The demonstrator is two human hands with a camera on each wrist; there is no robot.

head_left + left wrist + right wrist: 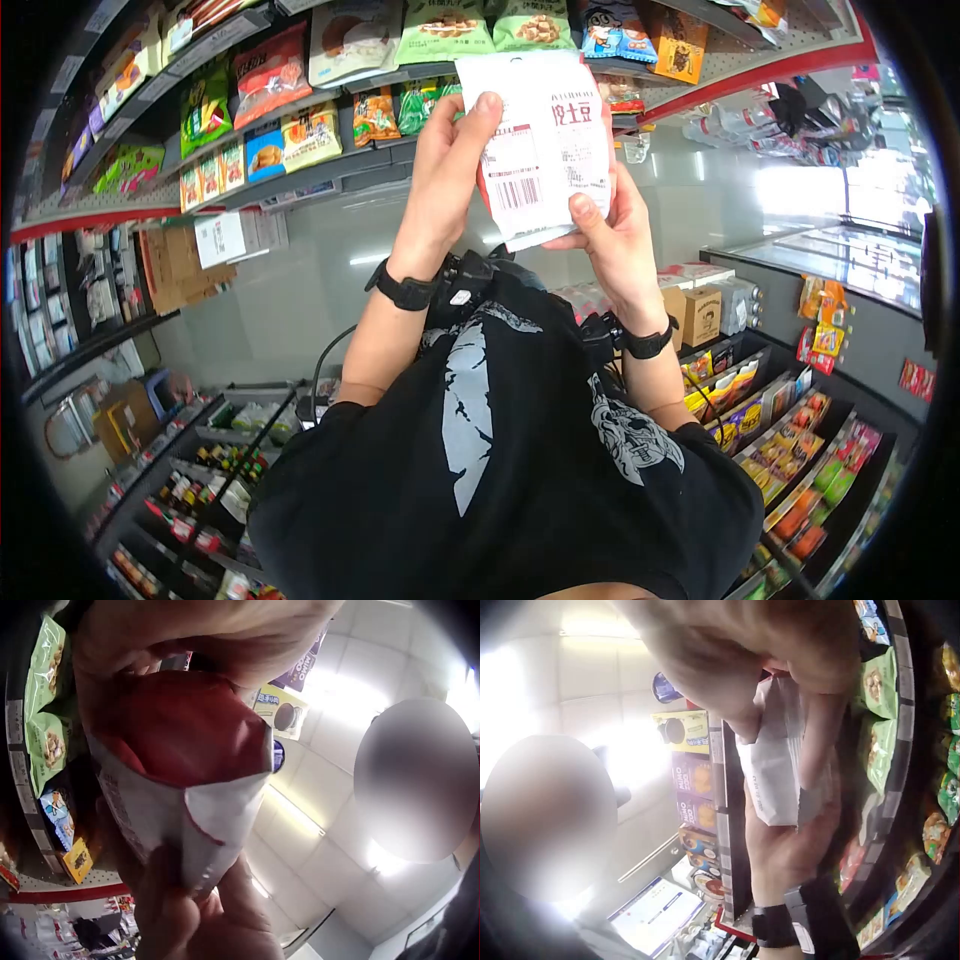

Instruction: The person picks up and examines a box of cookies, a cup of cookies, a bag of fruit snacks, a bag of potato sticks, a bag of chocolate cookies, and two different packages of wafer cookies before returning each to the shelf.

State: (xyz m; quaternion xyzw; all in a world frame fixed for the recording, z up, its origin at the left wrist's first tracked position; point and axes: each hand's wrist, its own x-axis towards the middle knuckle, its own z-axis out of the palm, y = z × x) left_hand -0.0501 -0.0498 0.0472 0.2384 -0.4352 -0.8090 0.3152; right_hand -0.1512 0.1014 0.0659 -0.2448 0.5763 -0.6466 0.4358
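Observation:
A white snack bag with red edges, dark print and a barcode is held up in front of the chest, its printed face toward the head view. My left hand grips its left side, thumb across the face. Lower down on the opposite side, my right hand pinches the bag near its bottom corner, thumb in front and fingers behind. In the left wrist view, the red end of the bag bulges between both hands. The right wrist view shows its white side.
Ahead stands a shelf of snack packets, including green bags and a red bag. Racks of goods stand at the lower right, and more shelving at the lower left. Cardboard sits by the left shelf.

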